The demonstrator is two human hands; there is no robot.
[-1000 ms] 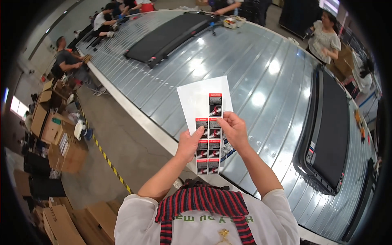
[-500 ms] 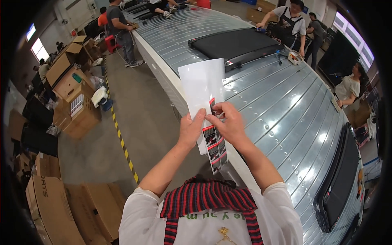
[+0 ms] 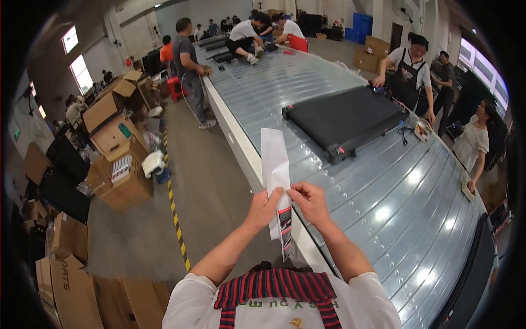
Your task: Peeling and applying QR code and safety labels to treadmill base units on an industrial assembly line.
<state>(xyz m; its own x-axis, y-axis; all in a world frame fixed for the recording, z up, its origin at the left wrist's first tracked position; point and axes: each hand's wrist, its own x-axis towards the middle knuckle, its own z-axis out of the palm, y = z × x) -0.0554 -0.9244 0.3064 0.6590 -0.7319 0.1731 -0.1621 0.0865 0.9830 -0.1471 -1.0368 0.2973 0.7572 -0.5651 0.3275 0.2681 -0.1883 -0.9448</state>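
A white label sheet [image 3: 275, 159] stands up in front of me, bent lengthwise, with its upper part blank. Printed black-and-red labels [image 3: 285, 226] run down its lower right side. My left hand [image 3: 263, 209] is closed on the sheet's left side, thumb pressed on its face. At the right edge, my right hand [image 3: 310, 204] pinches with thumb and forefinger at the same sheet. Whether a loosened label is between those right fingertips is too small to see.
A long metal-slatted table [image 3: 378, 203] extends along my right, with a black flat panel [image 3: 345, 118] on top. People work around it, including one in a dark apron [image 3: 411, 77]. Cardboard boxes [image 3: 120, 175] and yellow-black floor tape [image 3: 174, 211] lie to the left.
My view has tilted up, showing more of the table's far end. The sheet has turned more edge-on and appears narrower, with fewer labels showing. Both hands stay together at it.
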